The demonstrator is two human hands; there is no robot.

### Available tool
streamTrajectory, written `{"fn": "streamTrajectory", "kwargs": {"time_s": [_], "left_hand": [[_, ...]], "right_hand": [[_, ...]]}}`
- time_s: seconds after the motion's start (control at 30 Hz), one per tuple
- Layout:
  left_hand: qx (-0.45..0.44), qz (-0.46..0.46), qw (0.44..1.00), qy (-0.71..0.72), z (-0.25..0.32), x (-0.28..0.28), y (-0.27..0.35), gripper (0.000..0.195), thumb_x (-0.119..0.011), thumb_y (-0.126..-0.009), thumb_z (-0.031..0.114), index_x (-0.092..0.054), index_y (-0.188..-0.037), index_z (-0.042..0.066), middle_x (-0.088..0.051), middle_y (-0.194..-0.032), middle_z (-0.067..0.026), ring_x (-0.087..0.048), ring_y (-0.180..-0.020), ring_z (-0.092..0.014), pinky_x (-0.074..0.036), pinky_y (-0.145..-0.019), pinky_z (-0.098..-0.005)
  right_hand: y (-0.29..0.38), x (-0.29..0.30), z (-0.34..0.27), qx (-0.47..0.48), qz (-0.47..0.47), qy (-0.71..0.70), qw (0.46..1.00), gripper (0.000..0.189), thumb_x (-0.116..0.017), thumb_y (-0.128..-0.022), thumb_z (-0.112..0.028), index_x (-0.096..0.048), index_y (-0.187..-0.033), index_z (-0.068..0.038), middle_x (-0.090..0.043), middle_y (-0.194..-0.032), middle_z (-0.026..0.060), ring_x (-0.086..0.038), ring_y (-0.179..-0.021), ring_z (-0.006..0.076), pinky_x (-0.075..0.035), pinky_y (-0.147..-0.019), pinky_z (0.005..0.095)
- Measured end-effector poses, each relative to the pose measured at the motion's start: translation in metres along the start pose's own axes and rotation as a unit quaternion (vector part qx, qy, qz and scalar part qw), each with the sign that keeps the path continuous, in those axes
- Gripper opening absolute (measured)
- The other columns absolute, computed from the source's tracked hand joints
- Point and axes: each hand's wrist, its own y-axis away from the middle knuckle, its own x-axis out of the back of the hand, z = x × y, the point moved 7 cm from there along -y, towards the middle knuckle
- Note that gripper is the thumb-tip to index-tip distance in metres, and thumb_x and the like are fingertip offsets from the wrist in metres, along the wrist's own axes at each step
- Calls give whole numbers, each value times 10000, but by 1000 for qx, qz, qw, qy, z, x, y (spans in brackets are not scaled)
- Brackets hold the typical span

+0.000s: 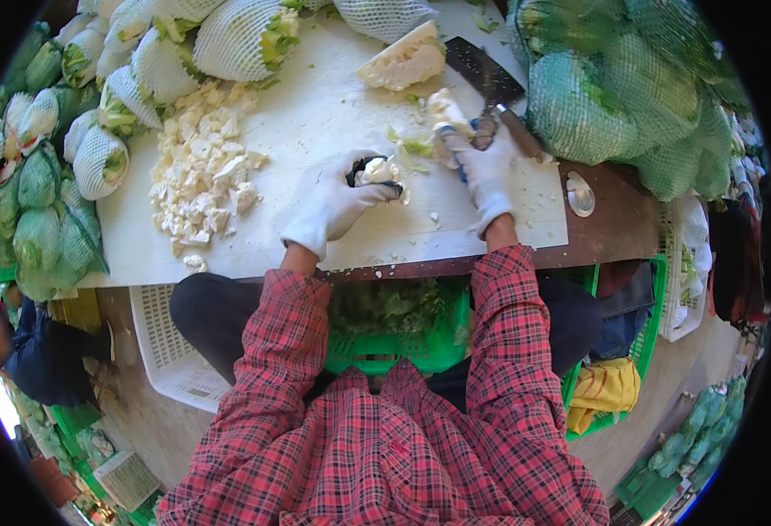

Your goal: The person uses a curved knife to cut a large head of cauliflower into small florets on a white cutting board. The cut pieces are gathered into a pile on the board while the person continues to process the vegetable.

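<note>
My left hand (342,200), in a white knit glove with dark fingertips, grips a small piece of cauliflower (377,172) above the white board (306,131). My right hand (480,167), in a white glove with blue on the fingers, is at a pale cauliflower chunk (446,108); blur hides whether it grips it. Just beyond its fingers lies a cleaver (484,69) with a dark blade and wooden handle. Farther back sits a larger cut cauliflower piece (405,59). Left of my left hand is a heap of cut florets (201,164).
Cauliflowers in white foam nets (240,39) line the board's back left. Green net bags (582,108) bulge at the right. A white lid-like object (580,194) lies on the brown tabletop (612,197). Below are a green crate (398,348) and a white basket (168,348). A person (47,355) is at the left.
</note>
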Motion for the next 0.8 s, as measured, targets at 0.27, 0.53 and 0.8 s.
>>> {"fn": "streamTrajectory", "kwargs": {"time_s": [0.27, 0.53, 0.8], "left_hand": [[59, 110, 952, 279, -42, 15, 65, 602, -779, -789, 10, -573, -1355, 12, -689, -1135, -96, -678, -952, -161, -566, -766, -301], [22, 152, 985, 81, -54, 26, 91, 627, -816, -824, 149, -570, -1384, 12, -655, -1262, -141, -633, -1113, -204, -504, -991, -324], [95, 228, 942, 227, -60, 23, 93, 423, -778, -831, 50, -647, -1230, -2, -714, -1046, -74, -668, -929, -127, -548, -844, -275]], "right_hand": [[88, 10, -13, -75, -13, -143, 987, 358, -802, -837, -171, -625, -1117, -35, -644, -876, 13, -566, -660, 75, -464, -518, 237], [181, -26, 15, -131, -166, -17, 977, 363, -758, -854, -177, -631, -1143, 2, -641, -763, 15, -612, -717, 108, -520, -680, 268], [212, -17, 20, -132, -231, 189, 945, 399, -721, -883, -284, -601, -1150, -13, -633, -740, 103, -662, -694, 260, -524, -699, 388]]}}
